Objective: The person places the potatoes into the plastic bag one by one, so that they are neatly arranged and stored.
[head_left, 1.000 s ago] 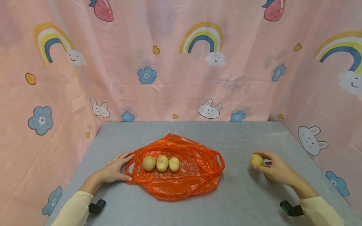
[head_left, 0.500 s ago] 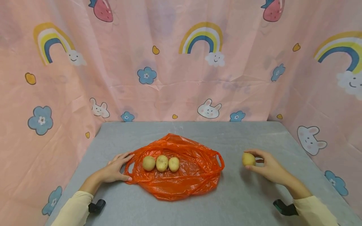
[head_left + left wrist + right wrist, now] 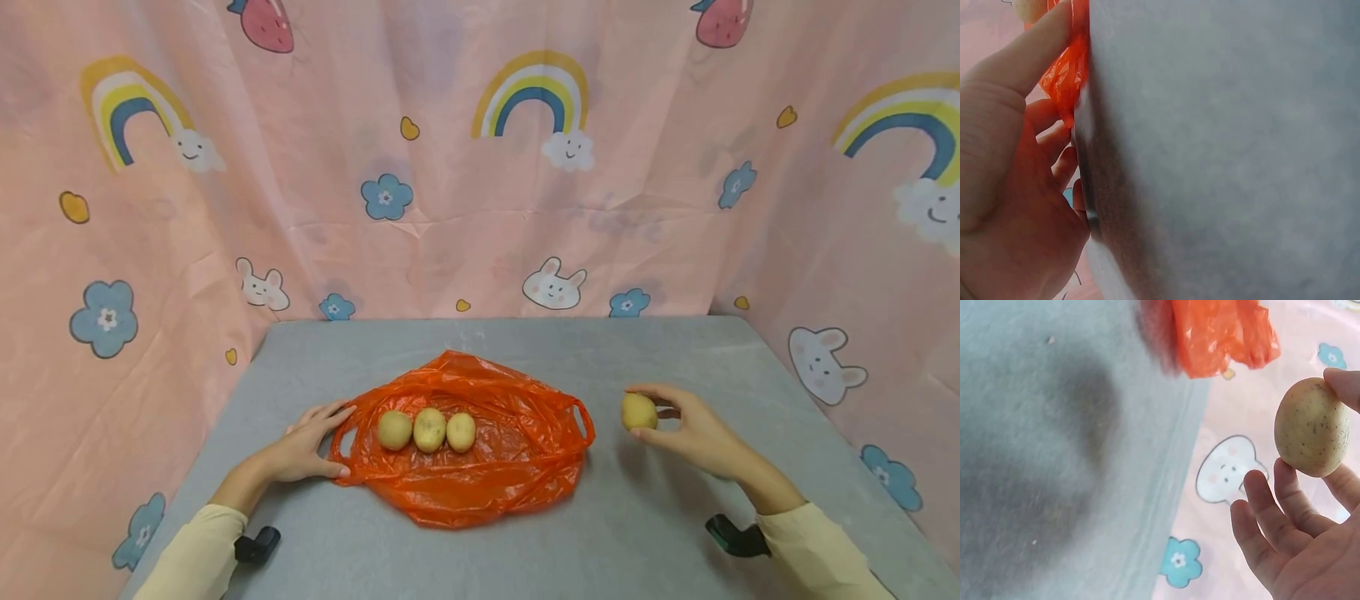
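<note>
An orange-red plastic bag (image 3: 510, 492) lies spread on the grey table (image 3: 315, 542), its mouth toward me. Three potatoes, a rounder left one (image 3: 394, 431), a middle one (image 3: 430, 430) and a smaller right one (image 3: 461, 432), rest in a row on it. My left hand (image 3: 303, 450) rests at the bag's left handle, fingers spread and thumb touching the plastic. Right of the bag, my right hand (image 3: 693, 433) pinches a potato (image 3: 639, 412) between thumb and fingertips, raised off the table. The right wrist view shows that speckled potato (image 3: 1313, 427) with the other fingers spread below.
The bag's right handle loop (image 3: 583, 423) points toward the right hand. A pink printed curtain (image 3: 450, 250) hangs behind the table and along both sides. Black wrist mounts (image 3: 257, 546) stick out from both sleeves.
My right hand has carried its potato left, toward the bag. Another yellowish thing under that hand a second ago is now hidden. The left hand and the bag stay in place.
</note>
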A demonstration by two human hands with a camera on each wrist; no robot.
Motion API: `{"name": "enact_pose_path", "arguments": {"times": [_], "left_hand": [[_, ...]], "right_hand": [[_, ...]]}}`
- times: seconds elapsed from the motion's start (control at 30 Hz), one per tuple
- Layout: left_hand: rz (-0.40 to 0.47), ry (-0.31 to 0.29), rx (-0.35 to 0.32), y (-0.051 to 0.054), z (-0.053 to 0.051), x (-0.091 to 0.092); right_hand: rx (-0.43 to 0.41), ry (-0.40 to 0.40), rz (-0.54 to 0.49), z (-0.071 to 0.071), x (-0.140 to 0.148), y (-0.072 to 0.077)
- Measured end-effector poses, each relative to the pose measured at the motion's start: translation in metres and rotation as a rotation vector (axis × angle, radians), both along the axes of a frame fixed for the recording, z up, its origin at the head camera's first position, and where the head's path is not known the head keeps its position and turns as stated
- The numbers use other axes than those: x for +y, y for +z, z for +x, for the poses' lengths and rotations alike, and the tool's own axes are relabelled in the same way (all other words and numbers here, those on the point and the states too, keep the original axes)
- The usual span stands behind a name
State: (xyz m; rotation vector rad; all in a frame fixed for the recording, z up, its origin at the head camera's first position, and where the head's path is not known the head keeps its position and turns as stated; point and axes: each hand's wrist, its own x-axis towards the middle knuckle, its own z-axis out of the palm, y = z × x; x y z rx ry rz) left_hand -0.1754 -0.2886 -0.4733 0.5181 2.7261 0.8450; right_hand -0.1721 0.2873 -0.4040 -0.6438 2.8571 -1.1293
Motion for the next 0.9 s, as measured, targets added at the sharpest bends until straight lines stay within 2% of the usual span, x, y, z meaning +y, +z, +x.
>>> {"name": "enact_pose_path", "arguments": {"times": [0.57,0.9], "left_hand": [[-0.014,-0.006,0.005,-0.001,-0.003,0.001],[-0.015,-0.002,0.010,0.000,-0.002,0.001]], "right_hand": [[0.033,0.039,-0.060,0.001,-0.033,0.012],[0.014,0.091,-0.077,-0.002,-0.054,0.007]]}}
